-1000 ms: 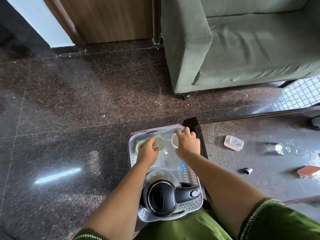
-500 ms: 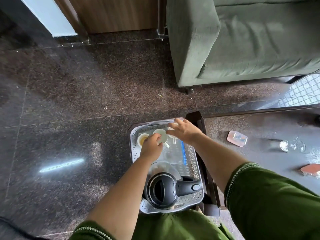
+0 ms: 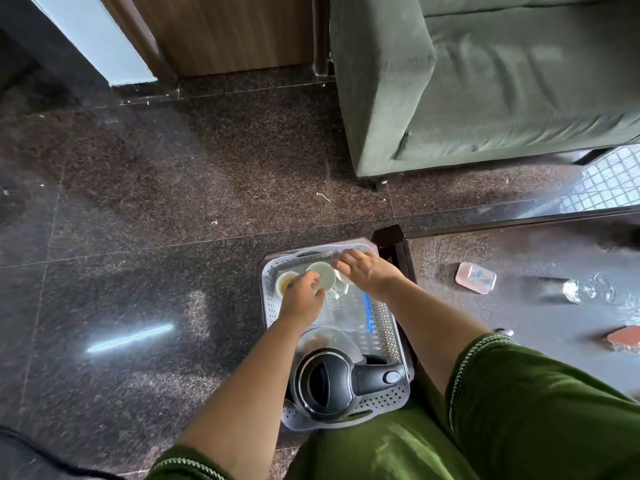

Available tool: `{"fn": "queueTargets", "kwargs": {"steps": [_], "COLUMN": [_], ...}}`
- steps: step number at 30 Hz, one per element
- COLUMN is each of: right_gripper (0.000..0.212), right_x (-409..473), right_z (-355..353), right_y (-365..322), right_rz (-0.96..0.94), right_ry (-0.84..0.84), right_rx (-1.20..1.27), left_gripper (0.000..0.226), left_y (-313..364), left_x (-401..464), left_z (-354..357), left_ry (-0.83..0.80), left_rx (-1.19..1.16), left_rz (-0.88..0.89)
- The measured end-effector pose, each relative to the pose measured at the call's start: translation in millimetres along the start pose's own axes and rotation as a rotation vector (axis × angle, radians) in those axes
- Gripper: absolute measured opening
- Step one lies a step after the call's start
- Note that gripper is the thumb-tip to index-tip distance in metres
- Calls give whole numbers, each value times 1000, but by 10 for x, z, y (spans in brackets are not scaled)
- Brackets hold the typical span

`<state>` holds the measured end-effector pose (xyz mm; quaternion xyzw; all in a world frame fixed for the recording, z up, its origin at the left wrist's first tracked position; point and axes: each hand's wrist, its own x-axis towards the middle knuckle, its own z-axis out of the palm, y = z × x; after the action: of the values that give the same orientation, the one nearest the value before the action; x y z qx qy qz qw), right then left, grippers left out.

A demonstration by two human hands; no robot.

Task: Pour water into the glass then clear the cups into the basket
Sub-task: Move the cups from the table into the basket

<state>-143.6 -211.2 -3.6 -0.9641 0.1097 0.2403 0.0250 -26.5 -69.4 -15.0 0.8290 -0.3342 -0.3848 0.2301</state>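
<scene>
A grey perforated basket (image 3: 389,393) stands on the floor beside the table's corner. At its far end are three white cups: one with brown residue (image 3: 284,281), a middle cup (image 3: 325,273) tilted toward me, and a third (image 3: 343,278) mostly hidden. My left hand (image 3: 300,296) grips the middle cup at its near rim. My right hand (image 3: 367,271) lies over the third cup with fingers spread, reaching the basket's far rim. A black kettle (image 3: 327,379) fills the near end. A clear glass (image 3: 588,291) lies on the table.
A clear bottle with a blue label (image 3: 353,308) lies in the basket between cups and kettle. The dark table (image 3: 519,323) at right holds a pink box (image 3: 476,277) and a reddish block (image 3: 623,336). A green sofa (image 3: 485,81) stands behind on the dark floor.
My right hand has let go of the cup it held and spread its fingers over it. My left hand shifted right onto the middle cup.
</scene>
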Motion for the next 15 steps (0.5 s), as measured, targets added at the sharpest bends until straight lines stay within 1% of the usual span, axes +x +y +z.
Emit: {"fn": "queueTargets", "kwargs": {"steps": [2,3,4,6,9,12,15], "right_gripper": [70,72,74,72,65,62,60], "right_x": [-39,-58,-94,-174,-365,-741,-1265], "right_z": [31,56,55,36,45,66,191], "right_y": [-37,-67,-105,-180,-211,-78,198], "right_rz": [75,145,237,434,716,892,1003], "right_ry": [57,110,168,287,404,422,430], "right_rx": [103,198,325,560,777,863,837], "left_gripper": [36,36,35,32,27,31,32], "left_y": [23,43,72,161,372,708,1196], "left_x": [9,10,8,-1,4,19,25], "left_z": [14,19,23,18,-2,23,214], "left_ry": [-5,-11,-20,-40,-44,-61,-84], "left_rx": [29,38,46,55,93,136,177], "left_rz": [4,5,2,-17,-13,26,128]}}
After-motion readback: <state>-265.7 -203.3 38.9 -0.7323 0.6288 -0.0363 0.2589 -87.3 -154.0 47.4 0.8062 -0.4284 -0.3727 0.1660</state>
